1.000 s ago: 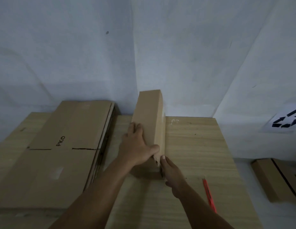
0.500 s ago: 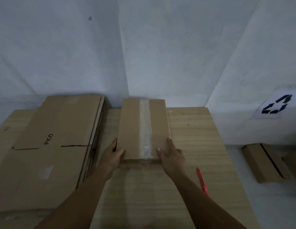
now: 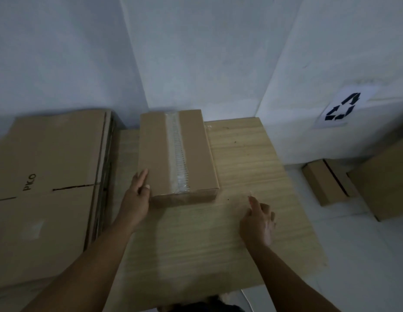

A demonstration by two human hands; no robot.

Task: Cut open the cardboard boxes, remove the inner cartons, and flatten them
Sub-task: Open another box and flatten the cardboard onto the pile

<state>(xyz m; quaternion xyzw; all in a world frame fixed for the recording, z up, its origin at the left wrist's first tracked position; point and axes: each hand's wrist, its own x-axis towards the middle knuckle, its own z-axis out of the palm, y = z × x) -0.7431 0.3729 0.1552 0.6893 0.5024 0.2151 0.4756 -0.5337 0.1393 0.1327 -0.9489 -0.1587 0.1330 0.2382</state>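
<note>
A sealed brown cardboard box (image 3: 157, 154) lies flat on the wooden table (image 3: 241, 165), a strip of clear tape (image 3: 176, 154) running along the middle of its top. My left hand (image 3: 137, 194) rests against the box's near left corner, fingers straight along its side and thumb on the top edge. My right hand (image 3: 257, 221) is off the box, over the table to the right of its near end, fingers loosely curled and holding nothing. No cutter is visible.
A stack of flattened cardboard sheets (image 3: 49, 165) marked "PKO" covers the table's left side. On the floor to the right lie a small box (image 3: 326, 183) and a larger box (image 3: 385, 176). A recycling sign (image 3: 342, 106) hangs on the wall. Walls close off the back.
The box went from standing on edge to lying flat, tape side up. My right hand left the box and moved right and nearer. The red cutter beside it is no longer visible.
</note>
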